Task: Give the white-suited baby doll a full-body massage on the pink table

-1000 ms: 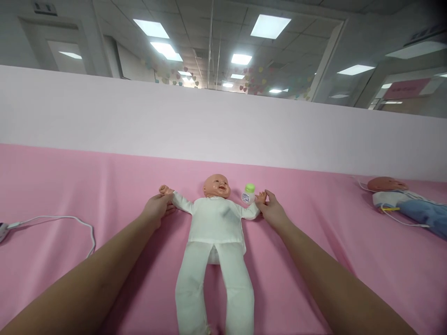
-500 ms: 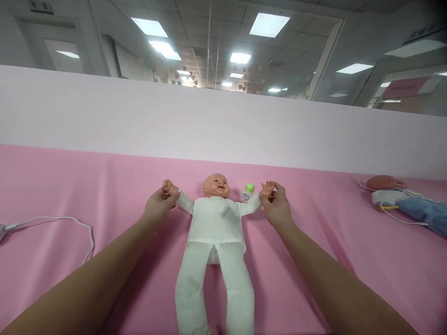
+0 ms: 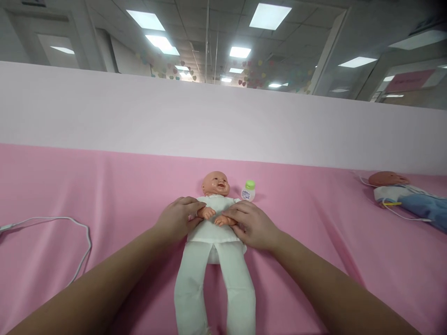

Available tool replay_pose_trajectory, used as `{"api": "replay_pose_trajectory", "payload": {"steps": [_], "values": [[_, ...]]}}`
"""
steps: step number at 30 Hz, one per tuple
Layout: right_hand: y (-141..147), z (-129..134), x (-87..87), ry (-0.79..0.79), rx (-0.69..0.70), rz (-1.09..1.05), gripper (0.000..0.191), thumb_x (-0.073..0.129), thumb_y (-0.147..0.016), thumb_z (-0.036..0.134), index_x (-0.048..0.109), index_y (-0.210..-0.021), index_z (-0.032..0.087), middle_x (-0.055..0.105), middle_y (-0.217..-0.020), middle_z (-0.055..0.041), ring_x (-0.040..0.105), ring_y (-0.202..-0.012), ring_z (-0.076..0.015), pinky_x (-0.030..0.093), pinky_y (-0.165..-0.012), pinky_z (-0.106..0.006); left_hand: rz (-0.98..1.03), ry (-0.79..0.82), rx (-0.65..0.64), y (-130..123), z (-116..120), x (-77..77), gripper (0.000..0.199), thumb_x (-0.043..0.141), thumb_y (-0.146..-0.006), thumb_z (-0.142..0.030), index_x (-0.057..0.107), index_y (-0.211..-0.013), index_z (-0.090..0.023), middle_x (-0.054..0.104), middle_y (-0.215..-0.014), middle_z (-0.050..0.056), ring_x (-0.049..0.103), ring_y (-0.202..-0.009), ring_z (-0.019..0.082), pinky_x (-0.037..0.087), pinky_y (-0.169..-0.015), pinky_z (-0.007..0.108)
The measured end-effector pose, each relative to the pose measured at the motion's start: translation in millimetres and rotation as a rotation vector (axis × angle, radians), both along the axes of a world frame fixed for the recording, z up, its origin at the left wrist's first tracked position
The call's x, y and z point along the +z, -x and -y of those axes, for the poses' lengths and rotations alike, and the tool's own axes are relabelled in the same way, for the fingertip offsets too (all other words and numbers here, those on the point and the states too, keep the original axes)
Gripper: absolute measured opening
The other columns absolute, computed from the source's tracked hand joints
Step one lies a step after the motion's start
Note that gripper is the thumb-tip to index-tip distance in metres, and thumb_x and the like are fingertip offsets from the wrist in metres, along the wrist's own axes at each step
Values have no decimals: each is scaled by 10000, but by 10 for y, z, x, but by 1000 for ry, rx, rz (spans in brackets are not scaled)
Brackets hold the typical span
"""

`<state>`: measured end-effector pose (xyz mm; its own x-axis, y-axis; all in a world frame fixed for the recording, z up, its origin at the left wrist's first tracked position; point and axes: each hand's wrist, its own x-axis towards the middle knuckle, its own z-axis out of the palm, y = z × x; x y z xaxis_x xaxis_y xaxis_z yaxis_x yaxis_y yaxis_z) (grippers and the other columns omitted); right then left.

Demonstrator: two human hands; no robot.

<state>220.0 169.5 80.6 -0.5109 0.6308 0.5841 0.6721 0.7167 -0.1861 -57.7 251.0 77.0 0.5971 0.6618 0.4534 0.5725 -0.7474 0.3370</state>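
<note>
A baby doll (image 3: 218,232) with a cloth body of white top and trousers lies on its back on the pink sheet, its head away from me. My left hand (image 3: 179,216) grips the doll's arm on the left near the wrist. My right hand (image 3: 253,223) is closed round the other arm in the same way. Both doll forearms are folded in over the chest, and the two small plastic hands nearly meet there. Just beyond my right hand, beside the doll's head, stands or lies a small bottle (image 3: 248,191) with a green cap; I cannot tell which.
A second doll (image 3: 419,202) in blue and white clothing lies at the far right with thin tubing around it. At left a white cable (image 3: 88,237) curves over the pink sheet (image 3: 132,181). A low white wall (image 3: 223,125) runs along the back, with glass above.
Both my hands have moved inward, bringing the doll's arms from stretched out at the sides to folded across its chest. My grip on each arm continues.
</note>
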Motion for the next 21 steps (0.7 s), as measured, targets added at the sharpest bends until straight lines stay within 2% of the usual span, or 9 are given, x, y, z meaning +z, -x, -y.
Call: {"api": "replay_pose_trajectory", "payload": {"steps": [6,9,11,14,17,21], "values": [[46,2,-23,55,-58,-31,360,592,-826,41,694,-1113,233,754,-1061,-52,667,-996,-254,528,-938,-463,-20,4,1,20,-7,6,328,659,-920,-370,743,-1230,-310,755,-1184,52,676,-1087,294,525,-924,427],[-36,-25,-45,65,-119,-158,339,630,-853,122,685,-1161,251,764,-1101,-55,693,-993,-256,558,-897,-441,25,49,24,29,-4,38,324,668,-910,-411,743,-1206,-304,758,-1154,47,680,-1048,287,522,-898,412],[-162,-65,-55,77,-225,-329,366,674,-858,211,659,-1221,263,761,-1165,-61,713,-1000,-258,587,-870,-422,94,112,94,51,-33,39,336,700,-881,-433,745,-1186,-300,760,-1157,43,683,-1046,291,522,-883,400],[-431,-164,-86,120,-475,-640,520,702,-851,322,573,-1350,255,730,-1258,-87,731,-1004,-262,616,-841,-405,314,293,255,124,-157,-13,322,732,-847,-453,745,-1118,-278,774,-1105,41,698,-1037,300,536,-869,388],[-692,-295,-149,280,-723,-802,686,700,-848,389,456,-1474,249,702,-1288,-110,734,-1021,-274,624,-818,-394,668,548,338,238,-366,-103,351,763,-826,-483,731,-1056,-219,775,-1054,69,719,-1022,308,572,-869,394],[-892,-432,-269,563,-852,-872,848,702,-827,396,322,-1568,233,609,-1428,-161,728,-994,-269,629,-714,-345,1063,827,493,354,-625,-174,258,776,-825,-293,696,-1041,-175,760,-1075,117,740,-1038,295,613,-891,391]]}}
